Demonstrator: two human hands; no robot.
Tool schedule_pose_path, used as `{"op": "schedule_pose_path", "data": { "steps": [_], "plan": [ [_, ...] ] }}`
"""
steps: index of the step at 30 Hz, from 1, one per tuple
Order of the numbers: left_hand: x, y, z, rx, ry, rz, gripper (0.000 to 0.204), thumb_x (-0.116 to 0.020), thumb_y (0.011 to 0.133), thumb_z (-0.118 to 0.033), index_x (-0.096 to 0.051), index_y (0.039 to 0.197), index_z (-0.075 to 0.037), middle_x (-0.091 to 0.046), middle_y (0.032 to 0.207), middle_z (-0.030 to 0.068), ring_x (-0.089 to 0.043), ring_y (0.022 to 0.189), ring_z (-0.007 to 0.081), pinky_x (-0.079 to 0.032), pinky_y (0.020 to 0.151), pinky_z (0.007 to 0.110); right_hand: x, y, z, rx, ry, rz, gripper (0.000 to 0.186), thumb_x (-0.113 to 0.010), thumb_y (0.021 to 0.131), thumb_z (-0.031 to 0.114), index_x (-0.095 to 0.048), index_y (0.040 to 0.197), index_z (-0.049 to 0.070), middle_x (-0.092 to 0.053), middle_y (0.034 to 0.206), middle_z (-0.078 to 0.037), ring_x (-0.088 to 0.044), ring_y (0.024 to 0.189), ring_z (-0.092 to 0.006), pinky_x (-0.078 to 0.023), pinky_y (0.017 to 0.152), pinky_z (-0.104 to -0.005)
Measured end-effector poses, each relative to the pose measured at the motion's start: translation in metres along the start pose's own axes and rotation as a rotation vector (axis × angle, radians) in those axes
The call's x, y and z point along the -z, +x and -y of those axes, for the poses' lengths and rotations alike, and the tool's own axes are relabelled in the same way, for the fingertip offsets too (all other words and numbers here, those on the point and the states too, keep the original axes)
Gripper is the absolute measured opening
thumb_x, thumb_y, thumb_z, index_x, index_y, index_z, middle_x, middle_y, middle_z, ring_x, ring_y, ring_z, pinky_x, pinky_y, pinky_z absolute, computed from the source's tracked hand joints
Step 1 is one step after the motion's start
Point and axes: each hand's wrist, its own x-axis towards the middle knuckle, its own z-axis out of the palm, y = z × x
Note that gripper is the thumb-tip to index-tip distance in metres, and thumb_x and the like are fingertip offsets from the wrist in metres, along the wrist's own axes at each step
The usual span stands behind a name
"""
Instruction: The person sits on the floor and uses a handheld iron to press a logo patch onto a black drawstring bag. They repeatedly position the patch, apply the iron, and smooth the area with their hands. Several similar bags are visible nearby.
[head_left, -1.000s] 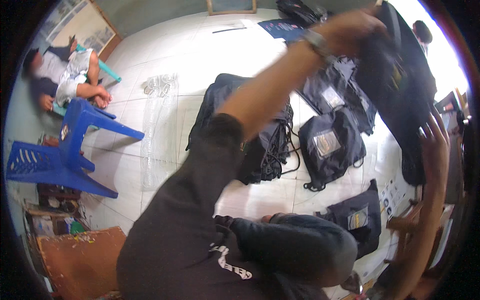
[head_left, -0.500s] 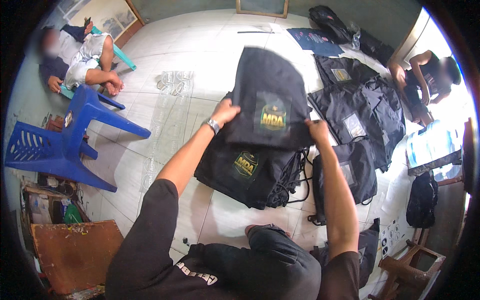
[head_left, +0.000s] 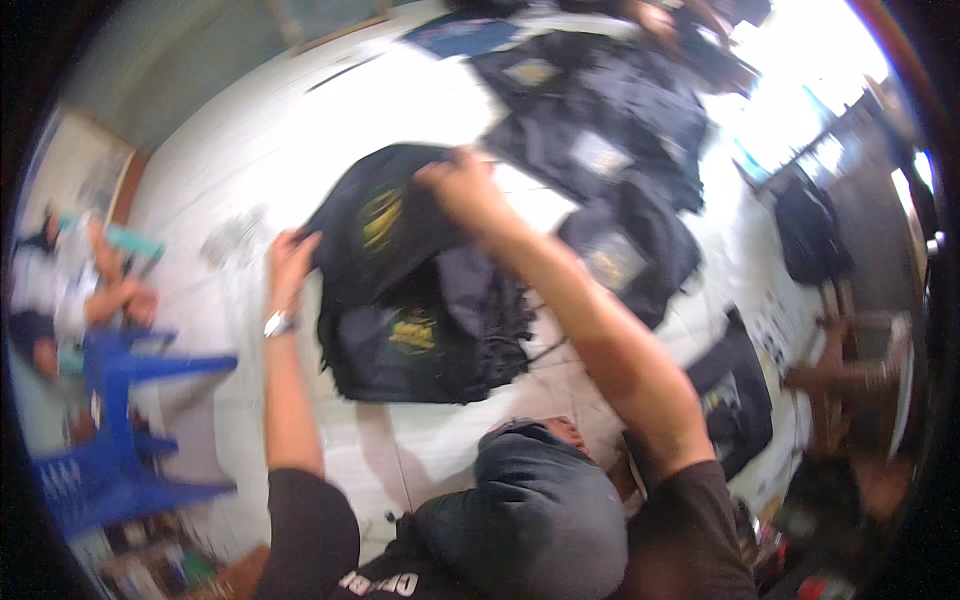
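Observation:
A black bag (head_left: 350,220) with a yellow-gold print is lifted over a stack of similar black bags (head_left: 395,355) on the white tiled floor. My left hand (head_left: 292,255), below a silver watch, pinches the bag's left side. My right hand (head_left: 455,185) grips it near the upper right, just right of the print. The picture is blurred by motion. More black bags with pale square patches (head_left: 595,90) lie spread to the right of the stack, and another (head_left: 625,260) lies close beside it.
Blue plastic stools (head_left: 135,370) stand at the left, near a seated person (head_left: 75,270). Another person (head_left: 690,45) is at the back right. A clear printed sheet (head_left: 235,240) lies left of the stack. Wooden furniture (head_left: 860,370) is at the right, a dark blue cloth (head_left: 455,38) at the back.
The bag has gone from high at the right, upright, down onto the area over the stack. Both my hands came down and left with it, and the view has swung round.

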Motion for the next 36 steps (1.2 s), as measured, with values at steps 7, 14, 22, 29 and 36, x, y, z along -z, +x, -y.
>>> {"op": "schedule_pose_path", "data": {
  "steps": [7, 14, 22, 29, 36],
  "plan": [
    [0.055, -0.064, 0.037, 0.141, 0.3, 0.143, 0.038, -0.072, 0.087, -0.001, -0.061, 0.123, -0.003, -0.064, 0.099, 0.0051, -0.061, 0.096, 0.0166, -0.05, 0.086, 0.033, -0.052, -0.156, -0.12, -0.228, 0.06, 0.062, 0.049, -0.073, 0.091, 0.019, -0.054, 0.127, -0.007, -0.065, 0.121, -0.025, -0.064, 0.115, -0.0382, -0.05, 0.097, -0.0436],
    [-0.096, -0.167, -0.018, -0.738, 0.554, -0.009, 0.033, -0.063, 0.091, -0.005, -0.062, 0.124, -0.003, -0.059, 0.126, 0.0179, -0.055, 0.123, 0.0374, -0.044, 0.106, 0.048, 0.023, -0.209, -0.117, 0.397, -0.665, -0.009, 0.05, -0.069, 0.091, 0.022, -0.055, 0.133, 0.0, -0.058, 0.129, -0.021, -0.058, 0.122, -0.0382, -0.044, 0.103, -0.0511],
    [-0.309, -0.263, -0.084, -0.598, 0.082, 0.971, 0.035, -0.068, 0.093, -0.01, -0.064, 0.127, -0.003, -0.064, 0.122, 0.0168, -0.069, 0.102, 0.0309, -0.056, 0.09, 0.039, 0.354, -0.381, -0.032, -0.255, -0.81, -0.188, 0.034, -0.063, 0.096, 0.029, -0.071, 0.115, 0.001, -0.072, 0.104, -0.025, -0.072, 0.096, -0.0399, -0.057, 0.084, -0.0484],
    [-0.442, -0.355, -0.064, -0.719, 0.215, 1.298, 0.046, -0.071, 0.094, -0.029, -0.063, 0.129, -0.002, -0.066, 0.122, 0.0233, -0.068, 0.104, 0.0349, -0.053, 0.093, 0.045, 0.337, -0.548, -0.134, -0.804, -0.352, -1.139, 0.043, -0.061, 0.1, 0.038, -0.068, 0.092, -0.003, -0.07, 0.078, -0.02, -0.071, 0.079, -0.0372, -0.053, 0.073, -0.0473],
    [-0.522, -0.376, -0.042, 0.407, -0.048, 1.356, 0.06, -0.069, 0.098, -0.046, -0.063, 0.124, 0.008, -0.07, 0.112, 0.0144, -0.067, 0.097, 0.0207, -0.053, 0.085, 0.033, 0.291, -0.462, -0.255, -0.451, -0.939, -0.715, 0.053, -0.069, 0.088, 0.02, -0.059, 0.139, 0.009, -0.062, 0.136, -0.018, -0.051, 0.133, -0.0391, -0.031, 0.113, -0.0619]
  ]
}}
